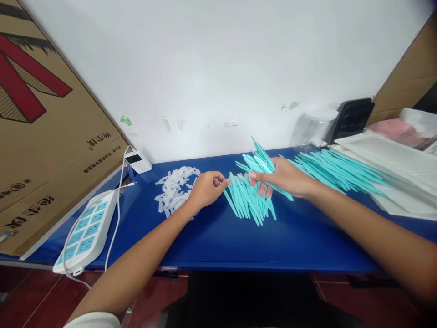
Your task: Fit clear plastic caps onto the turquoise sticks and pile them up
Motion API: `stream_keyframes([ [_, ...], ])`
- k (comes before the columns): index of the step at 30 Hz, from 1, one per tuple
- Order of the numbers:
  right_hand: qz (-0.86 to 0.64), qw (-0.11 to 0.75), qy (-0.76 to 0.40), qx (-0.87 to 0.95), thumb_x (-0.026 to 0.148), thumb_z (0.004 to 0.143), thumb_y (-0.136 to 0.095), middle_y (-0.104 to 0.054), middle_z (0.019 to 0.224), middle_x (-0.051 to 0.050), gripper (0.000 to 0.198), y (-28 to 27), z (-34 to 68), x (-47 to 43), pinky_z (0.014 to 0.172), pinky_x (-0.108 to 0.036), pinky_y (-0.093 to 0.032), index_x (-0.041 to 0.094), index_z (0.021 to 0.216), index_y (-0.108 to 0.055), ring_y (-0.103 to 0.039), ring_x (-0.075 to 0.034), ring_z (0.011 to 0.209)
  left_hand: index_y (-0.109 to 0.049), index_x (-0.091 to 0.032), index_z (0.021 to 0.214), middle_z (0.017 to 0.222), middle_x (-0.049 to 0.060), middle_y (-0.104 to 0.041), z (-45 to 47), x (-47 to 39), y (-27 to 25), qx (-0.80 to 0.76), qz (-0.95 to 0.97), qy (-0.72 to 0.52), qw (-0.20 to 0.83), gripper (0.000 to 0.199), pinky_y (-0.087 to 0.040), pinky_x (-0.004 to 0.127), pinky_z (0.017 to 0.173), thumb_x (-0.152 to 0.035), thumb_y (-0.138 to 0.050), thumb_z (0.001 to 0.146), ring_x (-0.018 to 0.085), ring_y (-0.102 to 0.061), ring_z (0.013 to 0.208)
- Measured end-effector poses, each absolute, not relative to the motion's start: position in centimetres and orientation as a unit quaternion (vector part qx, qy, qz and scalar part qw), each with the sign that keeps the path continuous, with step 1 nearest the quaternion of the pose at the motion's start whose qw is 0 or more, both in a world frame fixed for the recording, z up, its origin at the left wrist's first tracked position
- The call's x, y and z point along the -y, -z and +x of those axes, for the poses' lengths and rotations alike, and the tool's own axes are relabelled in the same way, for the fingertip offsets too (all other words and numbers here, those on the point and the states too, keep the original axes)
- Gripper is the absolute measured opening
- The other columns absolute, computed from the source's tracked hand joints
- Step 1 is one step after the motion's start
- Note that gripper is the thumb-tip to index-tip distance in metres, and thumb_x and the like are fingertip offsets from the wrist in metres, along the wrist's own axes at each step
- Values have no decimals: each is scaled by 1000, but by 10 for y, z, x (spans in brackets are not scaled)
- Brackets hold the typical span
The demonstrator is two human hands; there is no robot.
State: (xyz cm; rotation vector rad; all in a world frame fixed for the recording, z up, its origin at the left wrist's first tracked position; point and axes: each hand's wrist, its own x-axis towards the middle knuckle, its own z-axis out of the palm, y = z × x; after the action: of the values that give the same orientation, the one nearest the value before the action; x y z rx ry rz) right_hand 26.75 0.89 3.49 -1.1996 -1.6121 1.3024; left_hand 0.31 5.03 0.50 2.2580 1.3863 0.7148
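Note:
My right hand (278,177) is closed around a bundle of thin turquoise plastic sticks (257,159), their tapered ends fanning out to the upper left. Just below it lies a loose pile of similar turquoise sticks (249,202). At that pile's left edge, my left hand (210,187) is closed with thumb and forefinger pinched together; whatever is between the fingertips is too small to make out. Left of this hand, partly covered by it, spreads a heap of small translucent whitish plastic pieces (174,189). A further pile of turquoise sticks (334,168) lies beyond my right forearm.
A blue-covered table (218,246) stands against a white wall. On the left are a power strip (88,228), a white cable and a small white device (138,161) beside a cardboard box (61,127). A clear jar (317,127), black object (353,118) and white packaging (403,168) sit right.

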Motion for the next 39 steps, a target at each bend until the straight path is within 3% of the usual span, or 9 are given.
stream_keyframes([
  [4, -485, 369, -491, 623, 60, 78, -88, -80, 92, -15, 46, -38, 267, -7, 50, -36, -62, 17, 87, -72, -74, -24, 62, -73, -20, 82, 70, 4, -70, -14, -61, -23, -529, 795, -268, 129, 41, -36, 30, 59, -58, -63, 94, 19, -59, 61],
  [7, -502, 364, -461, 635, 56, 82, -84, -78, 80, -11, 41, -42, 268, -5, 45, -32, -53, 17, 83, -72, -67, -19, 53, -74, -20, 82, 72, 4, -71, -31, -74, -32, -554, 773, -296, 88, 39, -38, 31, 61, -57, -64, 94, 20, -61, 64],
  [12, -533, 335, -420, 654, 47, 88, -77, -54, 46, 2, 30, -45, 270, -5, 41, -28, -33, 19, 78, -72, -44, -13, 40, -72, -20, 80, 71, 5, -71, -51, -89, -35, -583, 757, -287, 67, 39, -38, 31, 62, -56, -64, 93, 20, -61, 64],
  [16, -544, 338, -416, 645, 39, 87, -75, -49, 48, 3, 21, -43, 272, -8, 43, -28, -31, 21, 78, -71, -43, -13, 44, -73, -21, 81, 71, 5, -71, -59, -93, -40, -596, 752, -276, 49, 37, -38, 31, 63, -55, -64, 92, 20, -62, 64],
  [21, -515, 327, -426, 668, 49, 89, -75, -57, 53, 0, 29, -41, 276, -10, 46, -29, -35, 21, 85, -77, -49, -15, 49, -77, -21, 86, 77, 5, -74, -69, -98, -43, -566, 789, -234, 58, 31, -39, 31, 64, -50, -67, 92, 20, -62, 66],
  [25, -499, 327, -428, 678, 57, 87, -77, -64, 58, -2, 37, -43, 277, -9, 45, -28, -35, 20, 88, -76, -54, -16, 50, -81, -23, 111, 109, 10, -77, -74, -106, -30, -474, 856, -185, 94, 29, -47, 33, 75, -40, -68, 91, 26, -68, 94],
  [28, -484, 337, -453, 669, 56, 82, -82, -77, 82, -8, 39, -44, 276, -8, 40, -27, -34, 20, 91, -73, -58, -15, 51, -80, -26, 117, 121, 12, -75, -74, -111, -19, -435, 877, -168, 120, 32, -50, 36, 84, -42, -68, 93, 30, -66, 111],
  [32, -481, 335, -453, 671, 54, 80, -85, -80, 92, -12, 38, -42, 274, -9, 37, -26, -35, 19, 86, -70, -61, -15, 51, -80, -22, 96, 104, 13, -76, -71, -116, -9, -433, 874, -174, 135, 26, -49, 36, 81, -45, -68, 93, 28, -68, 97],
  [39, -493, 320, -457, 668, 56, 77, -87, -81, 91, -11, 44, -40, 275, -11, 37, -25, -34, 18, 87, -69, -62, -14, 52, -70, -18, 98, 78, 6, -72, -62, -112, -8, -485, 843, -128, 194, 33, -42, 31, 61, -50, -64, 93, 20, -62, 65],
])
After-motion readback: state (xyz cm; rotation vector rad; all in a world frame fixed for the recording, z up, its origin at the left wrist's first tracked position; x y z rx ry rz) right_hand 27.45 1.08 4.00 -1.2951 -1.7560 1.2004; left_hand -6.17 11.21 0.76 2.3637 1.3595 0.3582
